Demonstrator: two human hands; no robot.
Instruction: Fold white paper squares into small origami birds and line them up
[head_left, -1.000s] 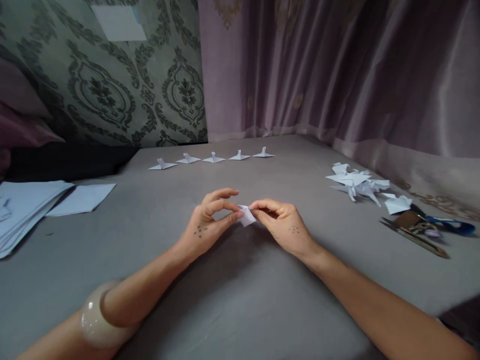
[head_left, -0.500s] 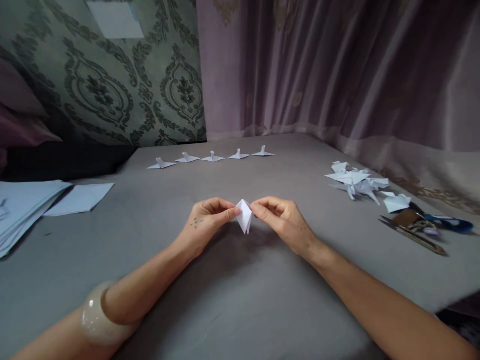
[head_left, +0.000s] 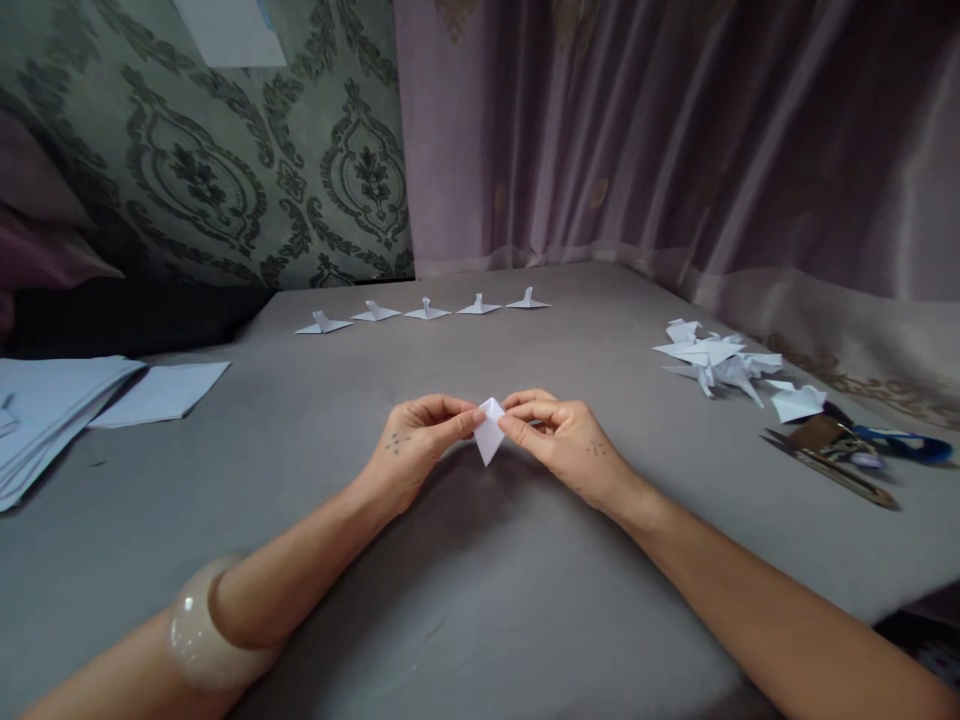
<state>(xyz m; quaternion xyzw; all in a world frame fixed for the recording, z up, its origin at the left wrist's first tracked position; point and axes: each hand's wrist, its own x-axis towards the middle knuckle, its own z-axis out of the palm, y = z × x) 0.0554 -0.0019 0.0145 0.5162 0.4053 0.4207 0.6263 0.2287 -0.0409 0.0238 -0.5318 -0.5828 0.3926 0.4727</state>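
Observation:
A small white folded paper (head_left: 490, 438), diamond-shaped with its point downward, is held just above the grey surface in front of me. My left hand (head_left: 424, 432) pinches its left edge between thumb and fingers. On the opposite edge, my right hand (head_left: 562, 435) grips it the same way, thumb in front. The fingertips behind the paper are partly hidden. A pale bangle (head_left: 214, 630) circles my left forearm.
Several folded paper figures (head_left: 427, 310) stand in a row at the back. To the right lie a pile of paper figures (head_left: 712, 360), a pointed metal tool (head_left: 832, 470) and a blue-handled item (head_left: 904, 443). White paper sheets (head_left: 60, 400) are stacked at left.
The split lower end of the folded paper now shows as a single point, its front face flat toward me. My right thumb has shifted onto its front edge.

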